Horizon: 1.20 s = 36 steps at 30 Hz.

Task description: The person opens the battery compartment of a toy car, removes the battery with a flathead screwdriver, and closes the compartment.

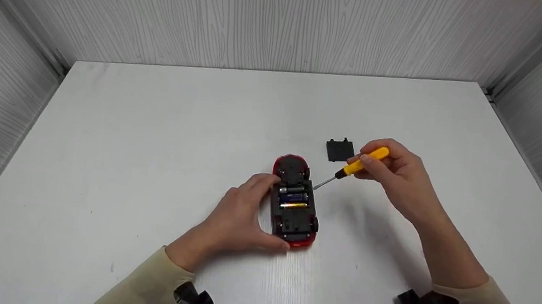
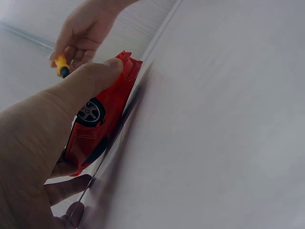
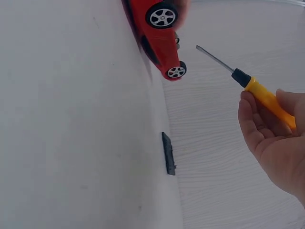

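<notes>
A red toy car (image 1: pixel 296 222) lies upside down on the white table, its dark underside up. Its battery compartment is uncovered, with three batteries (image 1: pixel 293 196) side by side in it. My left hand (image 1: pixel 239 214) grips the car by its two ends, thumb at the near end and fingers along the far left side. In my right hand (image 1: pixel 399 178) I hold a yellow-handled screwdriver (image 1: pixel 362 165), pinched at the handle. Its flat tip points down-left, close over the car's right edge in the head view; in the right wrist view the tip (image 3: pixel 198 47) shows apart from the car.
A square black battery cover (image 1: pixel 340 150) lies on the table (image 1: pixel 178 127) beyond the car, near my right fingers. Grey wood-grain panels (image 1: pixel 274 21) stand at the back and both sides. Black camera mounts (image 1: pixel 195 299) are strapped to both wrists.
</notes>
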Motion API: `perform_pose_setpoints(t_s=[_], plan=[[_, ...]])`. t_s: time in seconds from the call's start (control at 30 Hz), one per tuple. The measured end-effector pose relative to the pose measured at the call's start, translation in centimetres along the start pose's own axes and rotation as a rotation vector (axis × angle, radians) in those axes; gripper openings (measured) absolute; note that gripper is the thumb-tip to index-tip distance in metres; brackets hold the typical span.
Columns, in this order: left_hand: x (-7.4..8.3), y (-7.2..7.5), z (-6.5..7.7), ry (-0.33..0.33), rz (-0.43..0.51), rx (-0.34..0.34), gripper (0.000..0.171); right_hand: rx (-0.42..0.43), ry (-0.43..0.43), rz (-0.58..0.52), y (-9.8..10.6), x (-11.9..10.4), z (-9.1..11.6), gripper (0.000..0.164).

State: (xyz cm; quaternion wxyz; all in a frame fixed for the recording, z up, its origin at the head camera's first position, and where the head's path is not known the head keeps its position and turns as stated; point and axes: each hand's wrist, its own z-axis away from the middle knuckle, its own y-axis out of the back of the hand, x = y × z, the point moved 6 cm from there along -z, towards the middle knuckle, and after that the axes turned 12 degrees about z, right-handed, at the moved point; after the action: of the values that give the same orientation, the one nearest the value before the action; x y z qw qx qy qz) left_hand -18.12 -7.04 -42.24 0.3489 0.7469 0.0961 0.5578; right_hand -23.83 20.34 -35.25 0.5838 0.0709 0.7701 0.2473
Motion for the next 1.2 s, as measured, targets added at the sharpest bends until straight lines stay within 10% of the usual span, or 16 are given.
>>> perform_pose_setpoints(t_s=[0.27, 1.2], plan=[[-0.2, 0.3, 0.2, -0.004, -0.005, 0.012, 0.118, 0.010, 0.105, 0.130, -0.6, -2.2, 0.5, 0.016], [-0.2, 0.1, 0.2, 0.002, -0.007, 0.005, 0.118, -0.091, 0.075, 0.184, -2.5, -1.3, 0.9, 0.008]])
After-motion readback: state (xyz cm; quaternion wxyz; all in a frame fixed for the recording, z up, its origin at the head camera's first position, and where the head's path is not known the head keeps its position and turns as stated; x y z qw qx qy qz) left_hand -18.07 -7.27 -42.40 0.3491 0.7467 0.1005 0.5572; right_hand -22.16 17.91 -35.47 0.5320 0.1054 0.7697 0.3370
